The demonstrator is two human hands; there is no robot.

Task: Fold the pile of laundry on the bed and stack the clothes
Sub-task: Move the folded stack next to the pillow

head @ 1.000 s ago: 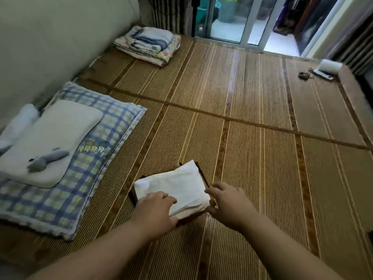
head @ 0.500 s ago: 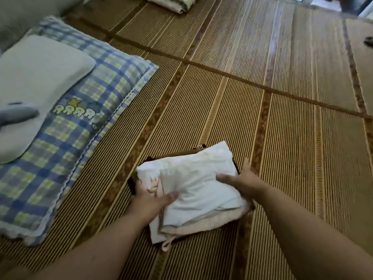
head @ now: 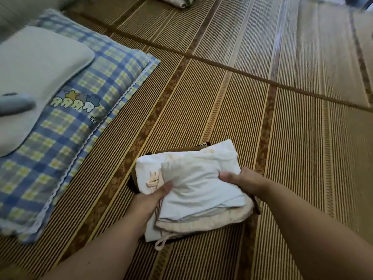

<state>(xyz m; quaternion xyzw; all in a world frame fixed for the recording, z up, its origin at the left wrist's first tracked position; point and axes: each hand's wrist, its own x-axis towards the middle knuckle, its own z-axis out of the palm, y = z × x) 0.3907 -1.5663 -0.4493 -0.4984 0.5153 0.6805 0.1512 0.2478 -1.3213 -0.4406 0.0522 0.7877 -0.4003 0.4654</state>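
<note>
- Left hand (head: 148, 205) and right hand (head: 243, 179) each grip a side of the stack of folded clothes (head: 198, 186).
- Stack sits on the woven bed mat (head: 282, 138), near the plaid pillow (head: 80, 110).

You find no words or numbers here that you can read. The blue-and-yellow checked fabric pillowcase (head: 90, 93) carries a tiny dark mark beside its cartoon figures, too small to read. The folded white cloth garment (head: 201, 184) shows blurred peach strokes.
</note>
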